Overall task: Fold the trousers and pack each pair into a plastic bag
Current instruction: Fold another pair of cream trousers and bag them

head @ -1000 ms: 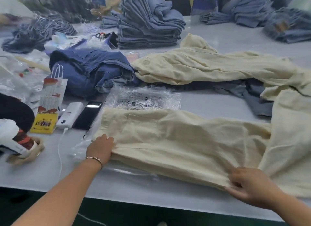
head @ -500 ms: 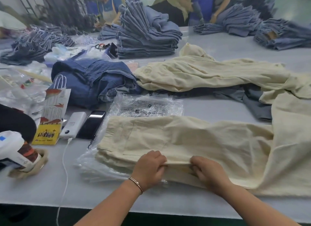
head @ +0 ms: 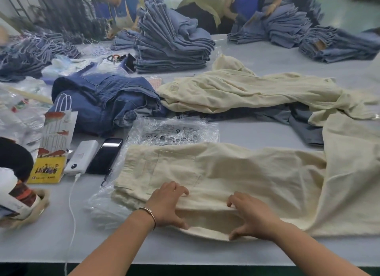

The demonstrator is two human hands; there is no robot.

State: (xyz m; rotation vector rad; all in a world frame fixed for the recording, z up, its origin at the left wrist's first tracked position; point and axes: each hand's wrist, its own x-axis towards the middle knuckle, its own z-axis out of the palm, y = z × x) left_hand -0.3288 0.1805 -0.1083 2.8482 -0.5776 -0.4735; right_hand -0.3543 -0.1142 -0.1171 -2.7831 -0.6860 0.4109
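- Hands at the near table edge: the left hand [head: 167, 206] and right hand [head: 251, 216] both rest spread on the cream trousers [head: 226, 173], fingers on a folded ridge of cloth, thumbs hooked at its near hem; neither is clenched.
- The trousers lie flat across the grey table [head: 51, 243], waistband end to the left, partly over a clear plastic bag [head: 176, 130].
- Left of them sit a black phone [head: 106, 155] and a white power bank [head: 82, 157].
- Beyond lie more cream trousers [head: 246, 90] and dark denim [head: 102, 97].
- Farthest stands a stack of folded jeans [head: 170, 47].
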